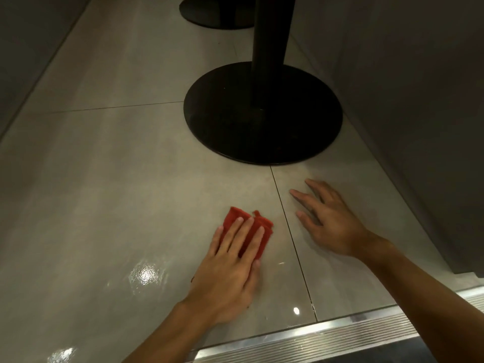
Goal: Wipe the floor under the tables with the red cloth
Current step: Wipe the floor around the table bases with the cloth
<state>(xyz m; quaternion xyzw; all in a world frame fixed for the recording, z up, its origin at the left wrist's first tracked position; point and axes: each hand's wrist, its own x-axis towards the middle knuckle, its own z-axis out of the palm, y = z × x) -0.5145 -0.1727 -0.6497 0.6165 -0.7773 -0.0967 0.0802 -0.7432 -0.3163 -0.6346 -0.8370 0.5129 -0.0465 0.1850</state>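
A folded red cloth (237, 216) lies flat on the glossy grey tiled floor (117, 166), near the middle bottom of the view. My left hand (230, 265) presses down on it with straight, spread fingers, covering most of it. To the right of a tile seam, my right hand (330, 218) rests flat on the bare floor, fingers spread, holding nothing. Just beyond both hands stands a round black table base (225, 121) with its black post (269, 48).
A second black table base (209, 11) sits farther back at the top. Grey panels run along the left edge (23, 61) and the right side (419, 100). A ribbed metal threshold strip (327, 334) crosses the bottom right.
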